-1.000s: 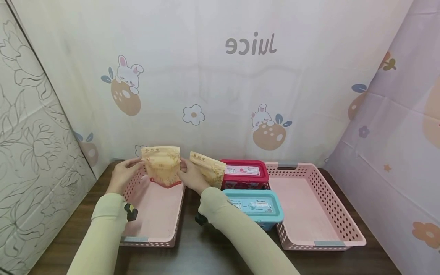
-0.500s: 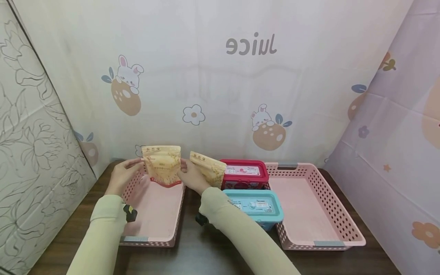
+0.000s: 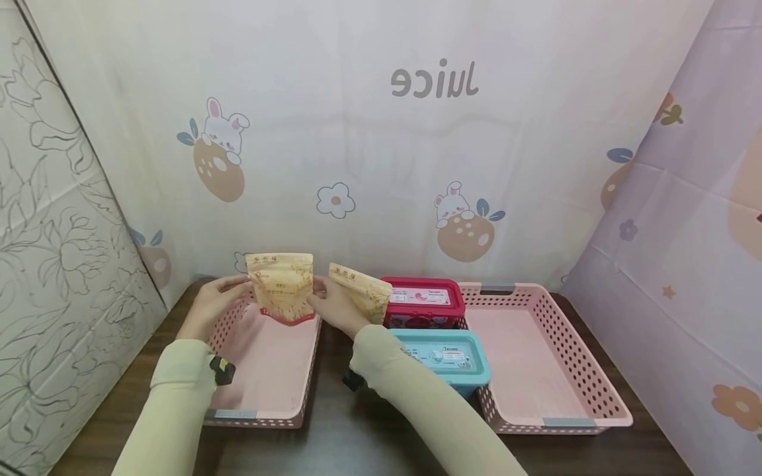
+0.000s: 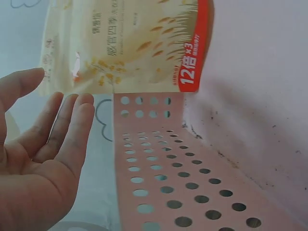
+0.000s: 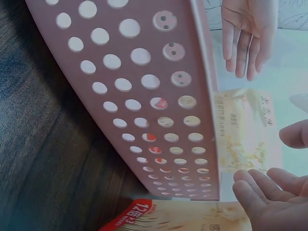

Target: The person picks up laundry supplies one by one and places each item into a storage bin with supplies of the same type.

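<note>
A cream pouch point(image 3: 281, 285) with a red lower band stands upright at the back of the left pink basket point(image 3: 256, 415). My left hand point(image 3: 210, 307) is at the pouch's left edge, fingers fairly straight; in the left wrist view the fingertips of this hand point(image 4: 48, 139) reach the edge, and the thumb is apart from them. On the opposite side my right hand point(image 3: 338, 305) has its fingertips by the right edge, with thumb and fingers spread in the right wrist view. A second cream pouch point(image 3: 368, 299) leans outside the basket, partly behind the right hand.
A red lidded box point(image 3: 424, 296) and a light-blue lidded box point(image 3: 452, 360) stand between the baskets, the blue one nearer. The right pink basket point(image 3: 574, 340) has tall perforated walls. A printed curtain point(image 3: 381, 152) hangs behind the dark wooden table point(image 3: 333, 433).
The pouch in the left basket has straightened, its printed front flatter and more legible than a second ago. Both hands have barely moved.
</note>
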